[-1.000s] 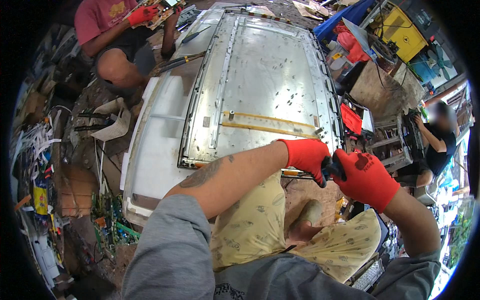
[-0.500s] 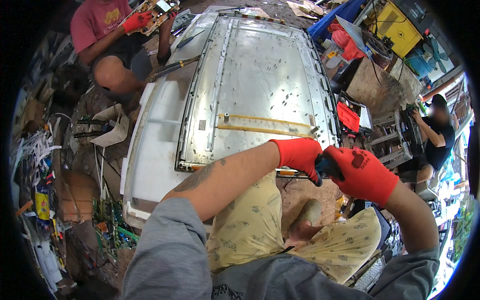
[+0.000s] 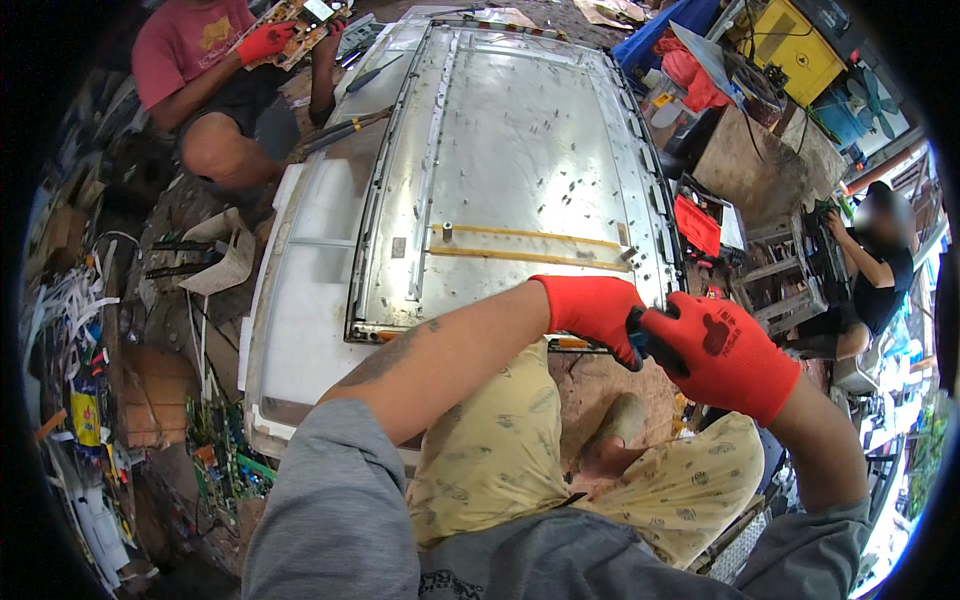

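My left hand (image 3: 597, 310), in a red glove with dark fingertips, is closed over the near right corner of a large metal display panel (image 3: 500, 165). Just right of it, my right hand (image 3: 730, 352), gloved in the same red, is also closed. The fingers of both meet around a small dark bluish thing (image 3: 640, 338), mostly hidden, whose kind I cannot make out. Small screws or studs dot the panel's silvery face, and a yellow-edged strip (image 3: 530, 248) crosses its near part. The panel rests on a white plastic sheet (image 3: 300, 325) that sticks out to the left.
Long-handled cutters (image 3: 345, 134) and a screwdriver (image 3: 374, 74) lie along the panel's left side. A person (image 3: 215, 90) at upper left holds a circuit board; another person (image 3: 872, 265) sits far right. An open red case (image 3: 697, 226) stands right of the panel; circuit-board scrap (image 3: 225, 465) lies left.
My right hand has turned slightly and sits a little lower, beside the left. The left hand stays at the panel's corner. The whole view has shifted a little.
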A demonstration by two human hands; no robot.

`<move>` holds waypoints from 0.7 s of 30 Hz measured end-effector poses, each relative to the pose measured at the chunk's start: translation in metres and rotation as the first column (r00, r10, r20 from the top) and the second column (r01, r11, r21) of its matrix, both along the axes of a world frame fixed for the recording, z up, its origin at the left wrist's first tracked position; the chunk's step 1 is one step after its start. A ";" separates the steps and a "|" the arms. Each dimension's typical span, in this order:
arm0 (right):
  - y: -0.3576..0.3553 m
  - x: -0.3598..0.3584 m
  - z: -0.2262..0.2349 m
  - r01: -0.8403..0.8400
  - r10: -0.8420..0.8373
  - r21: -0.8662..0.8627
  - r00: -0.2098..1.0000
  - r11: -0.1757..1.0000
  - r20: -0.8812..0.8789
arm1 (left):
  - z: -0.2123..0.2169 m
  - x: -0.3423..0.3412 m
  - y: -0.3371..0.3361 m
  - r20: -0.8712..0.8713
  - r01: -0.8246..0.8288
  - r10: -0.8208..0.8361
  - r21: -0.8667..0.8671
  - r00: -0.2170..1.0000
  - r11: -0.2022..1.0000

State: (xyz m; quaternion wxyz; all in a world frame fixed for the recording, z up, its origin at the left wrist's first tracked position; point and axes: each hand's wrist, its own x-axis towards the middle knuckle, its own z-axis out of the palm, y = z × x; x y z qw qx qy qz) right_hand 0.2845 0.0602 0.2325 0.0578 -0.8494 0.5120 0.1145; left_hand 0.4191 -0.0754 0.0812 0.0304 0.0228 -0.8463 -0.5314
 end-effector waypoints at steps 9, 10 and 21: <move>0.010 -0.003 -0.003 0.211 -0.211 -0.004 0.978 0.978 -0.009 | 0.010 -0.002 -0.004 0.118 -0.004 0.005 -0.007 0.993 1.000; 0.011 -0.003 -0.005 0.245 -0.247 -0.042 0.968 0.969 -0.053 | 0.012 -0.002 -0.003 0.108 -0.002 0.005 -0.023 0.994 1.000; 0.004 -0.008 -0.011 0.039 -0.011 -0.133 0.978 0.990 0.208 | -0.004 -0.002 -0.006 -0.059 -0.017 0.015 -0.025 0.998 1.000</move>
